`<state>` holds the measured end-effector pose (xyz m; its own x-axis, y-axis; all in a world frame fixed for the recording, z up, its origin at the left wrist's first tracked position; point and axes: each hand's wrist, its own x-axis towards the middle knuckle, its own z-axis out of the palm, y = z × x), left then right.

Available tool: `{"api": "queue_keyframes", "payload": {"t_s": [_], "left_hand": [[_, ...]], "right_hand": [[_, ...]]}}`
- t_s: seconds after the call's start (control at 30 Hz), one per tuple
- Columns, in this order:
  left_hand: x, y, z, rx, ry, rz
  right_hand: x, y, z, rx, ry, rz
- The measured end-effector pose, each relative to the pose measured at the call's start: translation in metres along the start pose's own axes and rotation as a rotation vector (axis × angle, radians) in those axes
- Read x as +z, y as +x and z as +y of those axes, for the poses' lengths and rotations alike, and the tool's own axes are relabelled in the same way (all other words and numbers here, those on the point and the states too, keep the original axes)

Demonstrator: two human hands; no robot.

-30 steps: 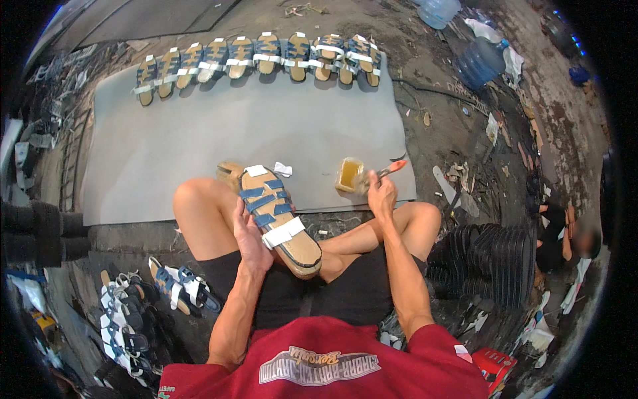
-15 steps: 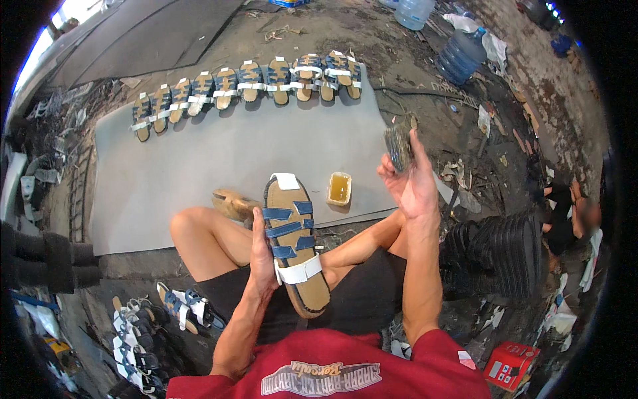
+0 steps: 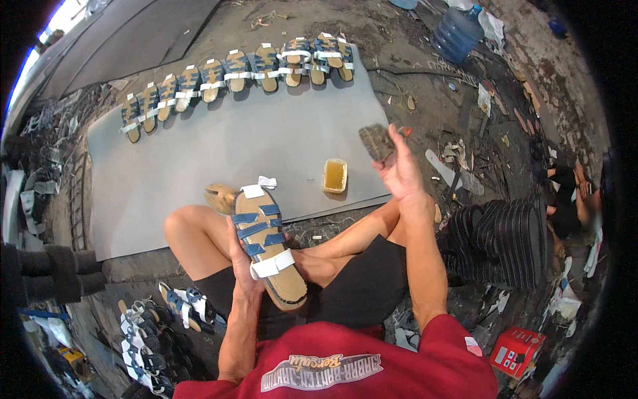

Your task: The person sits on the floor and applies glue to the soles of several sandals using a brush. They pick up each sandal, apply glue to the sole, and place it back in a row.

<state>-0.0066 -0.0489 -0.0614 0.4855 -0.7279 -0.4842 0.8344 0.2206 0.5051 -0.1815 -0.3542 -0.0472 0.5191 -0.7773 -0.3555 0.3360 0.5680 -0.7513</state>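
My left hand (image 3: 246,269) is closed around the side of a sandal (image 3: 284,287) with a tan footbed, blue straps, a white heel strap and white tabs at the toe. It is held over my lap, toe away from me. Raised at the right, my right hand (image 3: 403,174) grips a brownish, rough-textured block (image 3: 376,142) between thumb and fingers; its exact kind is unclear. A small tub (image 3: 335,177) of amber liquid stands left of and below that block. Beyond my left knee lies a carved wooden piece (image 3: 218,198), partly hidden by the leg.
A grey sheet (image 3: 266,143) covers the ground ahead, with a row of similar sandals (image 3: 237,72) along its far edge. More sandals (image 3: 178,307) lie at lower left. Black striped material (image 3: 498,243) is stacked at right, near a red box (image 3: 516,351). A blue water bottle (image 3: 458,33) stands far right.
The sandal in my left hand has shifted left and tilted a little. My right hand has moved left, and the block has turned so its broad face shows.
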Motion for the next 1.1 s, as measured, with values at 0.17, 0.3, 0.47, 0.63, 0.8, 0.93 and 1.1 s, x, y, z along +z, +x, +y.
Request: {"api": "queue_keyframes", "payload": {"t_s": [0.17, 0.3, 0.47, 0.63, 0.8, 0.93, 1.1], "left_hand": [[-0.005, 0.003, 0.001, -0.031, 0.001, -0.057], [-0.016, 0.008, 0.001, -0.06, -0.008, -0.082], [-0.016, 0.004, 0.007, -0.061, -0.026, -0.102], [0.01, 0.004, 0.007, -0.057, 0.041, -0.193], [0.049, -0.017, 0.014, -0.1, 0.121, -0.235], [0.047, -0.029, 0.02, -0.023, 0.195, -0.247], [0.043, -0.047, 0.024, 0.156, 0.443, -0.325]], "right_hand": [[-0.089, 0.041, 0.097, 0.223, -0.261, 0.267], [-0.115, 0.045, 0.124, 0.325, -0.748, 0.335], [-0.028, 0.001, 0.032, 0.324, -0.268, 0.143], [0.065, -0.037, -0.057, -0.084, -0.108, -0.047], [0.136, -0.096, -0.052, -0.366, -0.332, -0.177], [0.153, -0.141, -0.002, -0.772, -0.958, -0.34], [0.166, -0.141, 0.001, -1.165, -1.118, -0.376]]}}
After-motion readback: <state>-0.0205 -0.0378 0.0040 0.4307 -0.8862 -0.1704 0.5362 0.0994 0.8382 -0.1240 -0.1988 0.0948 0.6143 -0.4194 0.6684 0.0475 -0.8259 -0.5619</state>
